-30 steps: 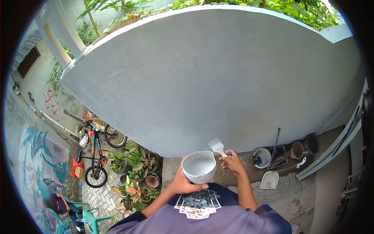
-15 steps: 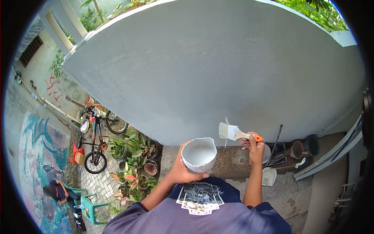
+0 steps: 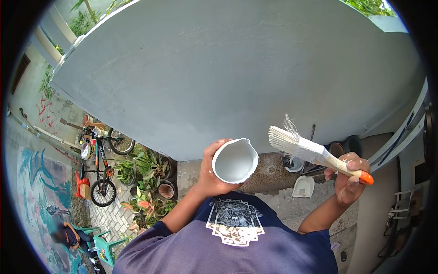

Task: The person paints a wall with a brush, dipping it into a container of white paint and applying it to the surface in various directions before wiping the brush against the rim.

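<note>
My left hand (image 3: 211, 176) wraps round a paint cup (image 3: 235, 161) with a rough, white-coated rim; its inside is white. Between the fingers of my right hand (image 3: 350, 178) is the wooden handle of a paintbrush (image 3: 315, 150), which has an orange end. Its pale bristles point up and left, with a few loose strands standing up from them. White paint covers the band below the bristles. The brush is apart from both the cup and the grey wall (image 3: 228, 82) in front of me.
Potted plants (image 3: 146, 182) and a bicycle (image 3: 102, 164) stand to the left. Farther left a person (image 3: 73, 235) sits near a green plastic table (image 3: 104, 250). A white dustpan (image 3: 303, 186) and several buckets (image 3: 352, 145) lie along the wall's foot at right.
My right hand has moved right and closer to the camera with the paintbrush, away from the cup. My left hand has raised the cup slightly. The view has shifted a little.
</note>
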The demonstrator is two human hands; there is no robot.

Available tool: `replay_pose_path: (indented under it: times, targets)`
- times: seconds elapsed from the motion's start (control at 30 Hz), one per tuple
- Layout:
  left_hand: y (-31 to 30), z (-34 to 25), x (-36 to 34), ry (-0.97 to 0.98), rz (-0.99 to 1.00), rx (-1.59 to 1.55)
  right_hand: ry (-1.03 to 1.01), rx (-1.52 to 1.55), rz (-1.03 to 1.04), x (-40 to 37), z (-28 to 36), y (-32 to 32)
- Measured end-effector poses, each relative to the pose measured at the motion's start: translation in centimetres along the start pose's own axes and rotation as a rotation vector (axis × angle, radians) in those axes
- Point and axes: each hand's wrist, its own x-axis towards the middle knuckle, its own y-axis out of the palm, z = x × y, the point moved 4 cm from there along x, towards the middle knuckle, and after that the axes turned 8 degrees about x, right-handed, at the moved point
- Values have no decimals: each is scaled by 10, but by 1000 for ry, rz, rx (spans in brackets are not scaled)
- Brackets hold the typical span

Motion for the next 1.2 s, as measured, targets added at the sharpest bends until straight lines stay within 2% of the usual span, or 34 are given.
replay_pose_path:
  times: [0.1, 0.2, 0.3, 0.4, 0.57, 0.63, 0.83, 0.9, 1.07, 1.13, 1.2]
  targets:
    - [4, -5, 2, -78, -12, -30, 14, -25, -87, -9, 4, -5]
    - [6, -6, 4, 4, 15, 5, 13, -81, -192, -15, 7, -10]
    - [11, -11, 7, 19, 30, -147, 18, -133, -274, -24, 9, -17]
    - [16, -1, 4, -6, 83, -147, -13, -153, -289, -31, 13, -22]
    - [17, -2, 8, 14, 114, -148, -88, -126, -91, -23, 33, -13]
    - [17, -2, 8, 5, 118, -139, -137, -33, 116, -20, 37, -11]
    - [11, -6, 11, 103, 91, -113, -121, -41, 34, -22, 32, -12]
    - [13, 0, 9, 21, 96, -92, -106, -77, -4, -24, 28, -11]
    - [13, -12, 5, -1, 116, -185, -74, -182, -69, -28, 24, -6]
    - [13, -7, -1, -146, 140, -135, -56, -172, -77, -30, 24, -7]
    - [12, -13, -2, -131, 145, -172, -50, -164, -87, -29, 23, -8]
